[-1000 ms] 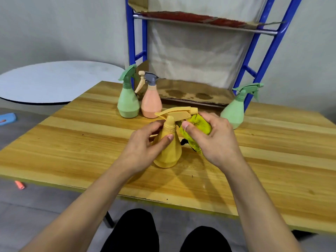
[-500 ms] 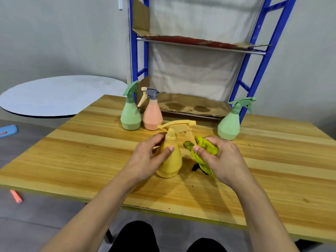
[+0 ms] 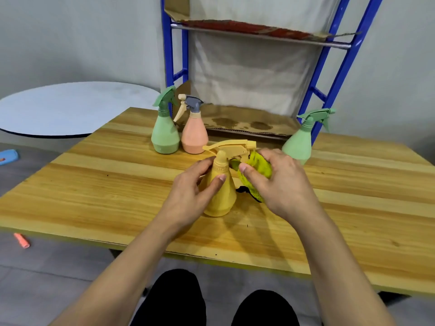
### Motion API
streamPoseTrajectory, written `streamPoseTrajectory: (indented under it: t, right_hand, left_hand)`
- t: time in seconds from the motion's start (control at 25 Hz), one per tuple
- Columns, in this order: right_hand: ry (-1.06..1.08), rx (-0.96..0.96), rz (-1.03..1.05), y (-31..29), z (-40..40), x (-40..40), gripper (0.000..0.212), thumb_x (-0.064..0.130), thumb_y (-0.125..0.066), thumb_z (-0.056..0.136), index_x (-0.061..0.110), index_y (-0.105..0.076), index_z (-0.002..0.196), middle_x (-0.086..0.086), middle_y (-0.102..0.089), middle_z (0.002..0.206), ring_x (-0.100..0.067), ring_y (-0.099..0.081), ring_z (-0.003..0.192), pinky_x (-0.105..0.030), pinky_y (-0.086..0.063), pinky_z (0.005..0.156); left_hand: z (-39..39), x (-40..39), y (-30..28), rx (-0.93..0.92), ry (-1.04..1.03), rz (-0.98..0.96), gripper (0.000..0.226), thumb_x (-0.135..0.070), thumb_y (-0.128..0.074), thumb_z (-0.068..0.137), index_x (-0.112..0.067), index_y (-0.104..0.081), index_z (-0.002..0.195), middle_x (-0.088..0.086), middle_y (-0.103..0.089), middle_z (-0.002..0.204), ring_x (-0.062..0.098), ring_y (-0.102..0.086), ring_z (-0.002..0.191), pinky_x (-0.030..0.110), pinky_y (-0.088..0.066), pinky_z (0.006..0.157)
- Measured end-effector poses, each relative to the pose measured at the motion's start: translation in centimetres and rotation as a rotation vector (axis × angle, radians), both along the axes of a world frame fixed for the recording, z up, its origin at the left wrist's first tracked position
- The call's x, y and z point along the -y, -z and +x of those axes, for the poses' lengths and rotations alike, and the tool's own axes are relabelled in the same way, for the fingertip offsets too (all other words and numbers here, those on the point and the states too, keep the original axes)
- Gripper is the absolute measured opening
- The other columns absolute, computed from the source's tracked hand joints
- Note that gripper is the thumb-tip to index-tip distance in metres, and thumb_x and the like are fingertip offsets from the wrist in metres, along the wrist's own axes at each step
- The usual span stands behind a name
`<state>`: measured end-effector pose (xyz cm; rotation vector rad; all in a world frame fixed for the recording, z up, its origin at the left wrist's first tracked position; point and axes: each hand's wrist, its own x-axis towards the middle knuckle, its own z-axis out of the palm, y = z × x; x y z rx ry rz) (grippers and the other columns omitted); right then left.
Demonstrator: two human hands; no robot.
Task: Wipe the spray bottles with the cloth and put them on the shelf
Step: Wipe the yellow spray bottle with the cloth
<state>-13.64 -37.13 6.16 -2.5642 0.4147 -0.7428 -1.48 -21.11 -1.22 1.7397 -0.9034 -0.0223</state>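
A yellow spray bottle (image 3: 222, 196) stands upright on the wooden table (image 3: 117, 184). My left hand (image 3: 188, 196) grips its body and neck. My right hand (image 3: 280, 184) holds a bunched yellow-green cloth (image 3: 257, 165) pressed against the bottle's right side, under the trigger. A green spray bottle (image 3: 164, 135) and a pink spray bottle (image 3: 194, 135) stand side by side at the table's back. Another green spray bottle (image 3: 300, 144) stands at the back right, partly behind my right hand. The blue metal shelf (image 3: 339, 74) rises behind the table.
The shelf's lower board (image 3: 247, 123), lined with stained cardboard, sits level with the table's back edge; an upper board (image 3: 259, 29) is above. A round white table (image 3: 70, 107) stands to the left. A small orange object (image 3: 22, 241) lies on the floor.
My right hand has moved the cloth up from the bottle's lower side to just under the trigger. The left hand keeps its grip. The camera has tilted slightly.
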Motion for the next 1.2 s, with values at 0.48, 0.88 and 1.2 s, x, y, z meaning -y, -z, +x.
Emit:
streamPoseTrajectory:
  t: [0.48, 0.88, 1.2]
  right_hand:
    - [-0.08, 0.289, 0.106, -5.7, -0.3, -0.6, 0.04, 0.059, -0.06, 0.089, 0.038, -0.059, 0.123, 0.011, -0.057, 0.118, -0.006, -0.055, 0.105, -0.027, -0.049, 0.088]
    - [-0.175, 0.11, -0.225, -4.0, 2.9, -1.0, 0.037, 0.056, -0.054, 0.094, 0.039, -0.051, 0.127, 0.005, -0.05, 0.103, -0.014, -0.055, 0.092, -0.035, -0.048, 0.082]
    - [-0.214, -0.016, -0.39, -8.1, 3.4, -1.9, 0.047, 0.065, -0.04, 0.095, 0.04, -0.043, 0.134, 0.005, -0.054, 0.118, -0.018, -0.054, 0.106, -0.041, -0.048, 0.086]
  left_hand:
    - [-0.6, -0.2, -0.2, -0.064, -0.01, 0.004, 0.054, -0.057, -0.059, 0.093, -0.047, -0.046, 0.144, -0.03, -0.055, 0.138, -0.009, -0.051, 0.13, 0.031, -0.045, 0.114]
    - [0.0, 0.2, 0.6, -0.031, 0.0, -0.015, 0.054, -0.052, -0.058, 0.098, -0.032, -0.051, 0.148, -0.019, -0.057, 0.145, -0.005, -0.051, 0.133, 0.031, -0.044, 0.114]
    - [-0.5, 0.2, 0.8, -0.045, -0.02, 0.013, 0.058, -0.051, -0.061, 0.098, -0.03, -0.049, 0.15, -0.012, -0.056, 0.148, 0.003, -0.05, 0.136, 0.03, -0.041, 0.116]
